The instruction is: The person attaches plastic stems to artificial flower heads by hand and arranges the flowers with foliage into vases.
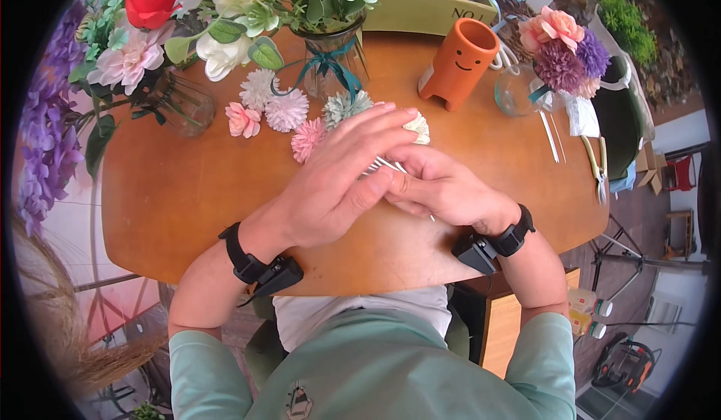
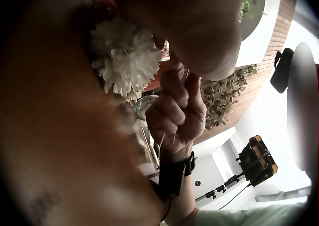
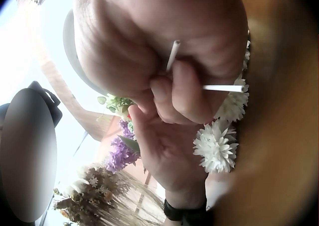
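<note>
My right hand [image 1: 451, 191] grips a few thin white sticks [image 1: 384, 164] over the table. Their tops show between the two hands, and in the right wrist view one white stick end [image 3: 224, 88] pokes out past the curled fingers. Across the sticks reaches my left hand [image 1: 330, 176], its fingers fairly straight and its thumb tip right at the right hand's fingers. Loose flower heads lie just beyond: a pink one [image 1: 308, 141], a pale blue one [image 1: 347, 108] and a cream one [image 1: 417, 129], the last partly hidden behind the left fingertips.
More flower heads [image 1: 285, 111] lie to the left. Glass vases with flowers [image 1: 188, 108] stand at the back left. An orange smiling pot [image 1: 460, 63] and a small glass vase [image 1: 518, 90] stand at the back right. Pliers [image 1: 598, 166] lie near the right edge.
</note>
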{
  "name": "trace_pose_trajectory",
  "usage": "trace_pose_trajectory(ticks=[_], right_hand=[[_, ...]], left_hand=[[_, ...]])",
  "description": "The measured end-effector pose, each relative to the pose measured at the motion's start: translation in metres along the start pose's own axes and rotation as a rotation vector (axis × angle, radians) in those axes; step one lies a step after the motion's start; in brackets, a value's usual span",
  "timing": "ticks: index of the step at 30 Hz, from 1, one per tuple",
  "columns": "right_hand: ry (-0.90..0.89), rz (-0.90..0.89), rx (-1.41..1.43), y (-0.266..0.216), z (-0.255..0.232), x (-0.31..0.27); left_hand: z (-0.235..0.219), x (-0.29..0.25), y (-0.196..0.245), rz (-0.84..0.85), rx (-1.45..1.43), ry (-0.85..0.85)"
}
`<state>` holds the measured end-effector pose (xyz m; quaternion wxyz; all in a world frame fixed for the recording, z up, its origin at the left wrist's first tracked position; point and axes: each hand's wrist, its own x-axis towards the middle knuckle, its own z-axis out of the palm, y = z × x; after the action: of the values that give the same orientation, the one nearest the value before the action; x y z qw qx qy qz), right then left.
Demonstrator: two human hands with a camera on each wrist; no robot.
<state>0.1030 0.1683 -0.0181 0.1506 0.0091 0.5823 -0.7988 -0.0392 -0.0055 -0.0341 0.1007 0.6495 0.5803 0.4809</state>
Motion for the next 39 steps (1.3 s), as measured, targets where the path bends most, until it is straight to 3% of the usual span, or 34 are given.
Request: trace_pose_trajectory(ticks=[3, 5, 9, 11, 12, 14, 15, 17, 20, 26, 28, 30, 32, 34, 36, 38, 39], right_hand=[[0.109, 0.016, -0.164, 0.004, 0.007, 0.004], [0.196, -0.236, -0.311, 0.014, 0.004, 0.009], [0.218, -0.066, -0.179, -0.001, -0.006, 0.0], [0.42, -0.39, -0.022, -0.001, -0.015, -0.006], [0.481, -0.6, -0.102, 0.0, -0.023, -0.008], [0.534, -0.776, -0.042, -0.005, -0.039, -0.015], [0.534, -0.777, -0.043, -0.005, -0.042, -0.013], [0.806, -0.788, -0.292, 0.001, -0.047, -0.009], [0.873, -0.686, -0.406, 0.016, -0.056, 0.002], [0.703, -0.479, -0.419, 0.024, -0.055, 0.014], [0.695, -0.308, -0.415, 0.02, -0.057, 0.015], [0.739, -0.292, -0.409, 0.017, -0.055, 0.013], [0.786, -0.271, -0.4, 0.014, -0.054, 0.01], [0.782, -0.445, -0.305, 0.01, -0.055, 0.007], [0.801, -0.446, -0.312, -0.003, -0.051, 0.0], [0.823, -0.463, -0.203, -0.019, -0.046, -0.009], [0.866, -0.327, -0.229, -0.029, -0.045, -0.014]], left_hand=[[0.002, 0.0, 0.005, 0.013, 0.165, -0.118], [0.002, 0.001, 0.005, 0.021, 0.103, -0.029], [-0.008, 0.001, -0.001, 0.049, 0.097, 0.124], [-0.011, -0.001, -0.005, 0.01, 0.124, 0.162], [-0.011, -0.002, -0.005, 0.008, 0.125, 0.165], [-0.01, -0.002, -0.006, -0.01, 0.133, 0.185], [-0.01, -0.002, -0.007, -0.009, 0.133, 0.185], [-0.008, -0.002, -0.007, 0.018, 0.118, 0.243], [-0.009, -0.002, -0.008, 0.014, 0.135, 0.293], [-0.02, 0.002, -0.004, -0.024, 0.307, 0.296], [-0.027, 0.003, -0.003, -0.018, 0.298, 0.339], [-0.036, 0.001, -0.001, -0.013, 0.292, 0.382], [-0.047, -0.007, 0.004, -0.13, 0.254, 0.547], [-0.054, -0.01, -0.003, -0.093, 0.243, 0.617], [-0.058, -0.013, -0.011, -0.059, 0.233, 0.693], [-0.061, -0.013, -0.018, -0.156, 0.222, 0.723], [-0.064, -0.013, -0.02, -0.153, 0.208, 0.724]])
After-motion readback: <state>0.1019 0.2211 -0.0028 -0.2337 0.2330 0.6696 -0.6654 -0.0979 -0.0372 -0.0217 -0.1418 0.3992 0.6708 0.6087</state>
